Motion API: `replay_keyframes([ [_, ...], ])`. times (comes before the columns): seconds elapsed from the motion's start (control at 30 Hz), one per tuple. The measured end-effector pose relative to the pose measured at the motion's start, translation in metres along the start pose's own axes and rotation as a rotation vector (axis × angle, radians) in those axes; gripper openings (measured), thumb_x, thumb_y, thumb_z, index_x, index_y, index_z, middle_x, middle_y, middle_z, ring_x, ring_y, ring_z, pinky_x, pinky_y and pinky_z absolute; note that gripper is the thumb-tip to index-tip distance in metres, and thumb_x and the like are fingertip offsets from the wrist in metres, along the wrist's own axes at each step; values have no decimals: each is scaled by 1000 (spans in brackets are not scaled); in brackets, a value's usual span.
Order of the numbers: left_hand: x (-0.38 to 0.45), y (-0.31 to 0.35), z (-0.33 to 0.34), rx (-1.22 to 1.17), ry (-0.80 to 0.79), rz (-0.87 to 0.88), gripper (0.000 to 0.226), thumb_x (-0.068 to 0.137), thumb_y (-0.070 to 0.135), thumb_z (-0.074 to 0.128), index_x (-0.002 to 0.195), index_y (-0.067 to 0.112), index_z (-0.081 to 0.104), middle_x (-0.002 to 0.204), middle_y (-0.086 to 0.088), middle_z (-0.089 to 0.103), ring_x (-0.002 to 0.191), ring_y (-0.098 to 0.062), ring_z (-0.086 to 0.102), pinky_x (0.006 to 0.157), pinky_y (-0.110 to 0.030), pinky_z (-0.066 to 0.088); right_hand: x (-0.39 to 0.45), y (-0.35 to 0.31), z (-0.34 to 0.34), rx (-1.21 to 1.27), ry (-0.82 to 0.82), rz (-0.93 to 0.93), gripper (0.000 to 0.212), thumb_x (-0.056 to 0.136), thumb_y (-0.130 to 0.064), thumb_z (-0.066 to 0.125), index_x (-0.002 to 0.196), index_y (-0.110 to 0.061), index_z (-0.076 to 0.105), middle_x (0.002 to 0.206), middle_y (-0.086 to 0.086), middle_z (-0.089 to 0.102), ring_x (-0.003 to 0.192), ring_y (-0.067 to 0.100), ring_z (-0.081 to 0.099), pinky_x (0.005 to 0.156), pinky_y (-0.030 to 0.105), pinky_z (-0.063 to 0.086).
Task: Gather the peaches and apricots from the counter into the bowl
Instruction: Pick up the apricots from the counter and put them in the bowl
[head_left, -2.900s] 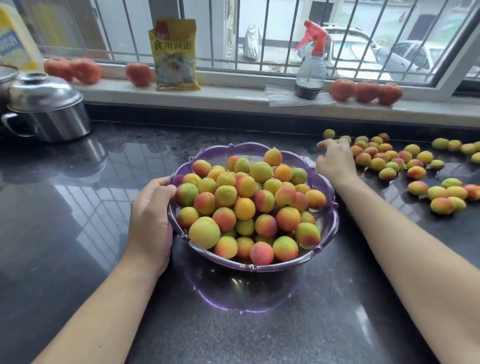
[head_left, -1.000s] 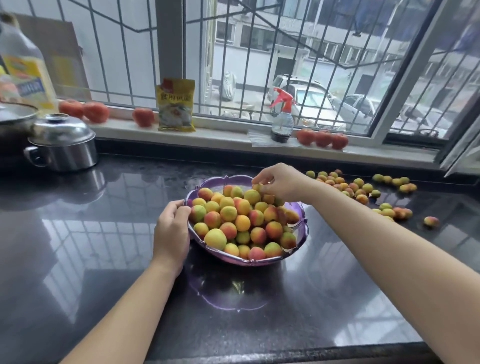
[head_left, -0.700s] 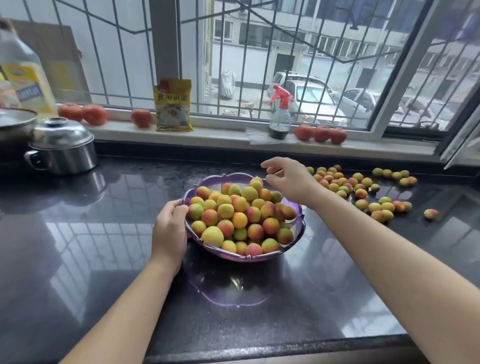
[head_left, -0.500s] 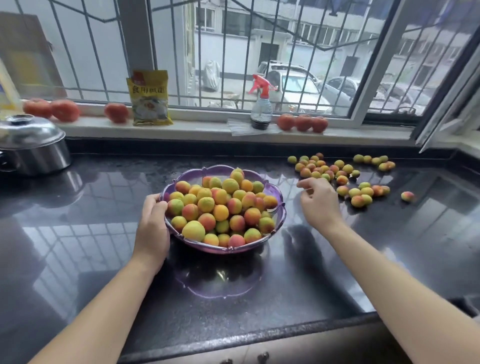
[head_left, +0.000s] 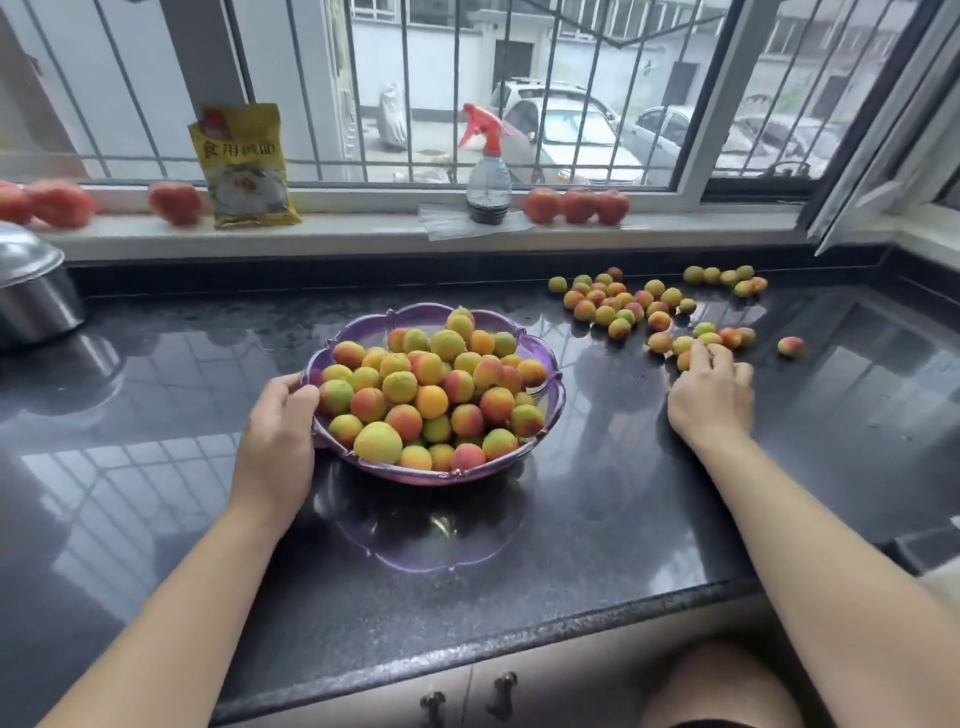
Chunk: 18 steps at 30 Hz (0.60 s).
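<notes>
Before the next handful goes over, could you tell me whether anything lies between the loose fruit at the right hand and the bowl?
Nothing visible does: only bare counter separates the right hand and loose fruit from the bowl.

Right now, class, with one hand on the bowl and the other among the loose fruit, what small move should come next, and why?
Probably the right hand should close its fingers on the fruit under its fingertips and lift it. That hand already lies at the near edge of the loose fruit on the counter, while the left hand grips the rim of the bowl.
</notes>
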<state>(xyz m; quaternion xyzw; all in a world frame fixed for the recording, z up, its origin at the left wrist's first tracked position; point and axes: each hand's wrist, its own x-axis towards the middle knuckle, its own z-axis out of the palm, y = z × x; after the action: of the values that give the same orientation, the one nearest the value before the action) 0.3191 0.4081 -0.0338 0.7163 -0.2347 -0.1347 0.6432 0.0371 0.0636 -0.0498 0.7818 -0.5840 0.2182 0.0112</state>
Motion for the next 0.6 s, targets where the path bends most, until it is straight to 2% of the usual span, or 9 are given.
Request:
replay_keyframes([
  [0.13,2,-3,-1,-13,32,3,29,83,51,53,99,36,72,104,5,76,105,-24,71,99,-57,57,1,2,1,-6,-15,-51,47,100,-11,39,147,-11,45,153,11,41,125,41,39,104,46,39],
  [0.23,3,-6,-2,-13,32,11,33,80,56,53,98,38,73,107,3,77,109,-29,72,101,-61,56,-2,2,2,41,97,-87,31,99,-5,46,127,-4,58,130,23,52,109,43,46,94,48,44],
  [0.3,5,-7,-2,-28,24,15,33,80,58,53,99,41,74,109,0,77,110,-31,71,102,-64,55,-3,1,0,64,130,-91,32,98,-4,47,129,-5,58,123,24,49,106,43,47,90,47,46],
  [0.43,6,-10,-3,-51,15,15,30,82,58,53,99,44,74,110,-2,77,111,-33,72,101,-65,55,-2,-1,-3,88,69,-49,33,102,-12,53,134,-6,60,126,23,44,113,43,48,95,44,47],
  [0.6,9,-14,-4,-66,15,25,34,83,56,54,103,37,73,111,-3,78,110,-32,73,101,-64,56,-1,0,-5,141,65,-13,25,99,-11,60,122,0,62,126,25,50,112,45,52,94,43,47],
])
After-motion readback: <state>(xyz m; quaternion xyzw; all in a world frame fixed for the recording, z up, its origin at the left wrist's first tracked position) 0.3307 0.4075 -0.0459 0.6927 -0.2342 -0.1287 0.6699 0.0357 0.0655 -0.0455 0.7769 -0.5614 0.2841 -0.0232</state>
